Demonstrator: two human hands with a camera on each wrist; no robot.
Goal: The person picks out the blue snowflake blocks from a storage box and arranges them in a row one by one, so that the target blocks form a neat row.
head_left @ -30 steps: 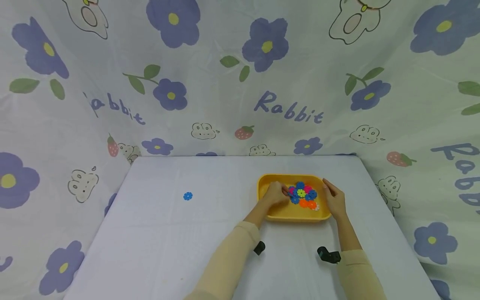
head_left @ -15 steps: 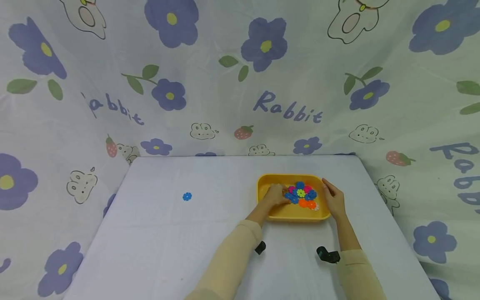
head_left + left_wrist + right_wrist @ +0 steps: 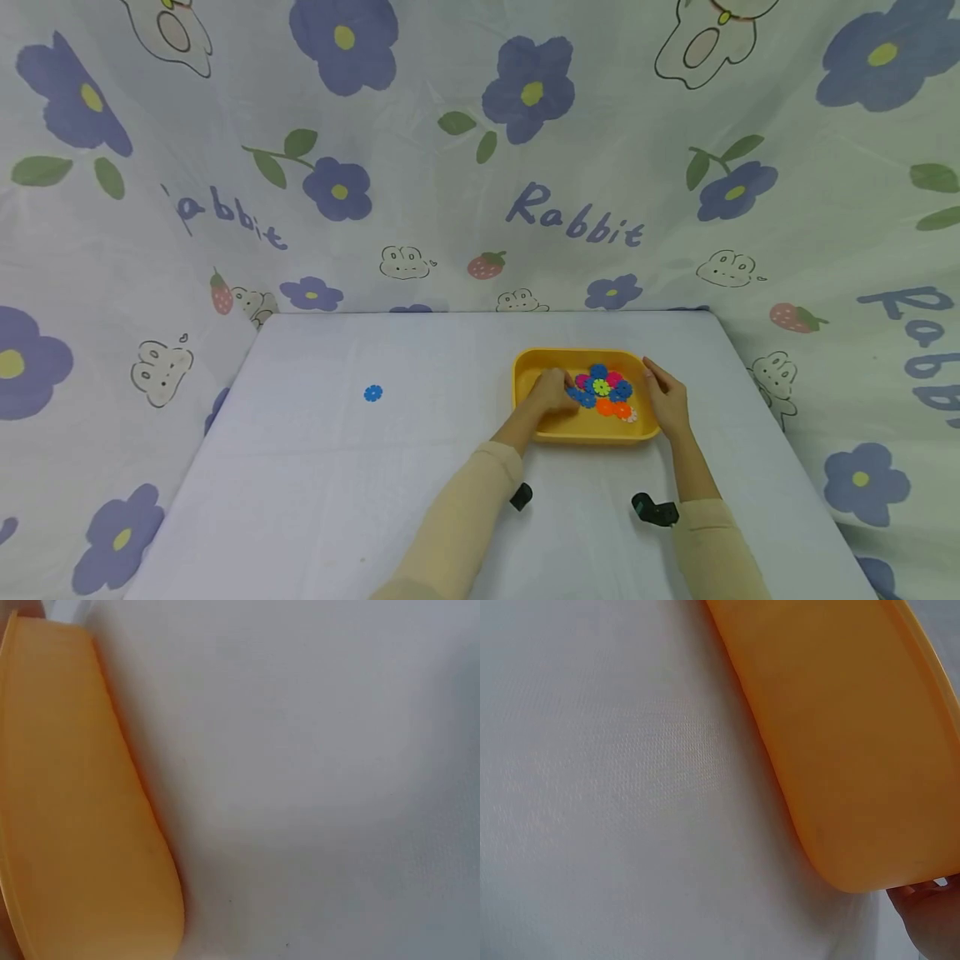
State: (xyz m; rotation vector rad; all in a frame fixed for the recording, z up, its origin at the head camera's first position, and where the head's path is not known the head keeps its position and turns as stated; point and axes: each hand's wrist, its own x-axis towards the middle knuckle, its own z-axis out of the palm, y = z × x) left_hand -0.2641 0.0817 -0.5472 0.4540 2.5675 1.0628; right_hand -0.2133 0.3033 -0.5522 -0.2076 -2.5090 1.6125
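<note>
A yellow tray [image 3: 577,437] stands on the table, holding a cluster of plastic snowflake discs [image 3: 601,387] in blue, pink, yellow-green, orange and pale colours. My left hand [image 3: 551,392] reaches over the near rim into the tray, its curled fingers at the cluster's left side. A blue snowflake disc [image 3: 573,392] shows at those fingertips, apparently pinched; the fingers partly hide it. With the thumb near the rim and the fingers outside, my right hand [image 3: 667,402] grips the tray's right end. The right wrist view shows that hand [image 3: 934,922] against the tray's outer wall [image 3: 855,750].
One blue snowflake disc [image 3: 372,392] lies alone on the white tablecloth [image 3: 300,483], left of the tray. A patterned curtain [image 3: 420,167] surrounds the table at the back and sides. Black wrist cameras [image 3: 655,510] sit below the hands.
My left hand's fingers have shifted slightly at the left edge of the cluster, and a blue disc now shows at their tips. The right hand and the tray have stayed in place.
</note>
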